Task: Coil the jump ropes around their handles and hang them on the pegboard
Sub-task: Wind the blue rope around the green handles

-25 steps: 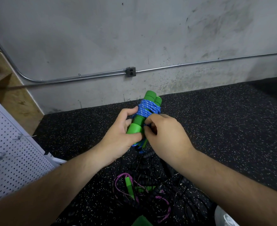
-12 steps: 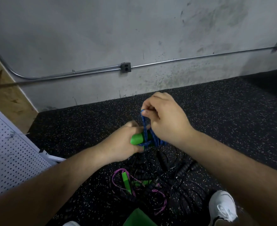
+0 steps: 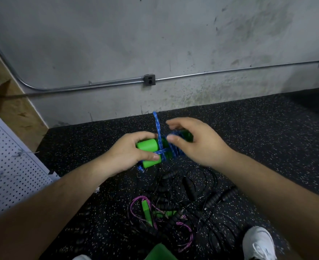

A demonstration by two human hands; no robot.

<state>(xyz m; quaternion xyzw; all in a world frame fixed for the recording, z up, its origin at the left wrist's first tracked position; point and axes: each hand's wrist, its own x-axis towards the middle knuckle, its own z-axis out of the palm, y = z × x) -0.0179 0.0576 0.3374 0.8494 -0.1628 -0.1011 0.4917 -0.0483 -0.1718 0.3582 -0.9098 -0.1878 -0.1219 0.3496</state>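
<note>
My left hand (image 3: 134, 154) grips the near ends of a pair of green jump rope handles (image 3: 147, 145), held side by side and lying roughly level above the floor. Blue speckled rope (image 3: 172, 148) is wound round their middle, and one strand crosses under my left thumb. A loop of that rope (image 3: 156, 123) sticks straight up between my hands. My right hand (image 3: 197, 142) hovers over the far end of the handles with fingers relaxed and spread; its thumb tip is close to the coils, and it pinches nothing. The white pegboard (image 3: 8, 166) leans at the left.
On the black speckled floor below my hands lies a tangle of black jump ropes (image 3: 185, 192) and a pink rope with green handles (image 3: 146, 210). My white shoe (image 3: 258, 243) is at lower right. A conduit with an outlet box (image 3: 149, 79) runs along the concrete wall.
The handles have turned from upright to level. My right hand pulled a blue loop upward half a second ago and has now let it go, opening to the right of it.
</note>
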